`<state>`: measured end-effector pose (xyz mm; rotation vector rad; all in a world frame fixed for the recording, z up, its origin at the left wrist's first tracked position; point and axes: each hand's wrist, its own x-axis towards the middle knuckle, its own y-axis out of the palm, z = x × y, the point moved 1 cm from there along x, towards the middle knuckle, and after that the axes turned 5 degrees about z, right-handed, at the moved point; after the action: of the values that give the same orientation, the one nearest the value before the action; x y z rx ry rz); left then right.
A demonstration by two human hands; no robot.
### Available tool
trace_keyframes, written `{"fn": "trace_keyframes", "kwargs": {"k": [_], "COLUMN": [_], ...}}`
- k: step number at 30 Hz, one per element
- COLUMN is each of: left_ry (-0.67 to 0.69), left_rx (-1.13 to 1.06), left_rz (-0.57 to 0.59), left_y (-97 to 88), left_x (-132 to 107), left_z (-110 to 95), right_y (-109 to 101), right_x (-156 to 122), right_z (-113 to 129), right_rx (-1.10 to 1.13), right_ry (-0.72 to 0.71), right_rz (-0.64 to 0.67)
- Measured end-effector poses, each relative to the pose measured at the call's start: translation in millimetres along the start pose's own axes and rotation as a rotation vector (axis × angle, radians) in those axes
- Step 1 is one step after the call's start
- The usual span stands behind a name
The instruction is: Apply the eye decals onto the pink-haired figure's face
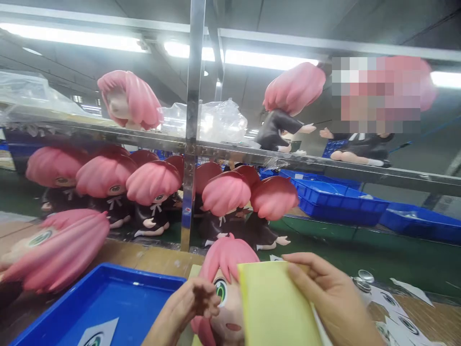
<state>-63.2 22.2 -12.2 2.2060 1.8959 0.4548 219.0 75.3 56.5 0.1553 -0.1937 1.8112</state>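
Observation:
A pink-haired doll head (226, 288) with a green eye sits at the bottom centre. My left hand (187, 307) has its fingertips pinched against the face beside the eye. My right hand (331, 298) holds a pale yellow sheet (275, 307) that covers the right half of the doll's face. Whether the left fingers grip a sticker I cannot tell.
A blue tray (118, 298) with an eye sticker sheet (99, 334) lies bottom left. Several pink-haired dolls (154, 192) stand behind a steel post (190, 144). Another doll (54, 250) lies at left. Blue bins (338, 197) sit at right, more eye stickers (396, 312) bottom right.

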Motion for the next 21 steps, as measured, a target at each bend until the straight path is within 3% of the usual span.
{"fn": "trace_keyframes", "kwargs": {"k": [3, 5, 8, 15, 21], "left_ry": [0.008, -0.011, -0.073, -0.268, -0.273], "left_rx": [0.034, 0.061, 0.073, 0.209, 0.231], "left_rz": [-0.029, -0.073, -0.134, -0.104, -0.179], "left_y": [12.9, 20.1, 21.5, 4.8, 3.9], "left_x": [4, 4, 3, 4, 5], "left_z": [-12, -17, -14, 8, 14], "right_y": [46, 60, 58, 42, 43], "right_x": [13, 10, 0, -12, -18], "right_z": [-23, -34, -43, -60, -60], "right_rx": [0.073, 0.117, 0.152, 0.091, 0.166], "right_ry": [0.107, 0.178, 0.278, 0.491, 0.670], "right_rz": [0.109, 0.148, 0.164, 0.202, 0.179]}}
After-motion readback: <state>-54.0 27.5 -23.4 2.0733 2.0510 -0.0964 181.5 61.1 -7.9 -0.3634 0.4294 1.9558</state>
